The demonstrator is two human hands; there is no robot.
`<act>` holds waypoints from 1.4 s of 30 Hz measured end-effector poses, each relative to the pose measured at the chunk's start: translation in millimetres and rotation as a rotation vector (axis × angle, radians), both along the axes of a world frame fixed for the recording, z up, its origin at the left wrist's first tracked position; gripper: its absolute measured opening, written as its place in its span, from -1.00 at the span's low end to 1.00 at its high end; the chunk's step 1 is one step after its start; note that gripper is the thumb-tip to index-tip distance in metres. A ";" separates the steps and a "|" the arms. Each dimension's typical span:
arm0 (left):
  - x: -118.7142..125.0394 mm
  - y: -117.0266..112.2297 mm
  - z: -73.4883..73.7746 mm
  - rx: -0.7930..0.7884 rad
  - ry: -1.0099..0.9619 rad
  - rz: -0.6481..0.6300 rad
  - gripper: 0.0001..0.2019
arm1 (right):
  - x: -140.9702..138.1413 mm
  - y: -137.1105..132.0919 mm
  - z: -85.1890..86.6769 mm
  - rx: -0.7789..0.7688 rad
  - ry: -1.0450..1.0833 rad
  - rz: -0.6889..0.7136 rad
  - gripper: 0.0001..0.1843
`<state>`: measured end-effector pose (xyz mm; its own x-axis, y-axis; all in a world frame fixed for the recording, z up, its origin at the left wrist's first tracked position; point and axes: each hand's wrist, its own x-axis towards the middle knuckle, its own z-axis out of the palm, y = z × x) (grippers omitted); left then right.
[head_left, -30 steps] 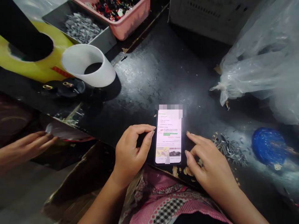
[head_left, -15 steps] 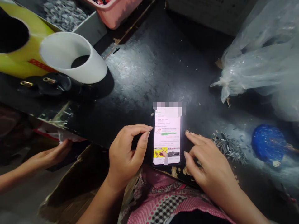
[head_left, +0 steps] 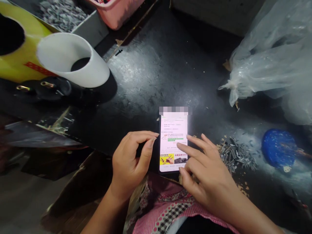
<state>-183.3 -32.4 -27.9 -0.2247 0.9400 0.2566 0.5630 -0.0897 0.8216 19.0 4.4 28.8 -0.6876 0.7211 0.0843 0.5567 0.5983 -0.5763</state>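
A phone [head_left: 173,143] lies on the dark tabletop in front of me, its screen lit with text and two small pictures near the bottom. My left hand [head_left: 133,159] rests at its left side; the fingers are loosely bent, fingertips at the phone's edge, and nothing is seen in them. Over the lower right of the screen is my right hand [head_left: 207,165], fingers spread and the index fingertip over the glass. Whether that fingertip touches cannot be made out. Several small dark metal pieces [head_left: 237,154] are heaped just right of my right hand.
A blue round object [head_left: 280,149] sits at the right, below clear plastic bags [head_left: 265,71]. At the upper left stand a white tube [head_left: 99,68], a yellow roll [head_left: 36,29], a pink basin [head_left: 117,16] and a grey bin [head_left: 95,29] of small parts. Black table [head_left: 158,74].
My right hand has moved left, from beside the phone to over its screen. Another person's hand at the lower left has gone out of view. My left hand stays nearly still.
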 end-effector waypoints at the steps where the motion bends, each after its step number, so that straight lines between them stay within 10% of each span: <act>1: -0.1 -0.2 0.0 -0.001 -0.005 0.003 -0.92 | -2.4 0.7 -0.6 0.011 -0.012 0.010 -0.76; 42: 2.1 2.1 -2.9 -0.036 -0.012 0.053 -0.90 | 26.7 16.1 -11.4 0.085 -0.278 -0.060 -0.69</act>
<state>-181.2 -30.2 -30.9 -0.2774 0.9353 0.2198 0.5566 -0.0300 0.8303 45.7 20.5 17.4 -0.6489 0.7598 -0.0394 0.7224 0.5990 -0.3454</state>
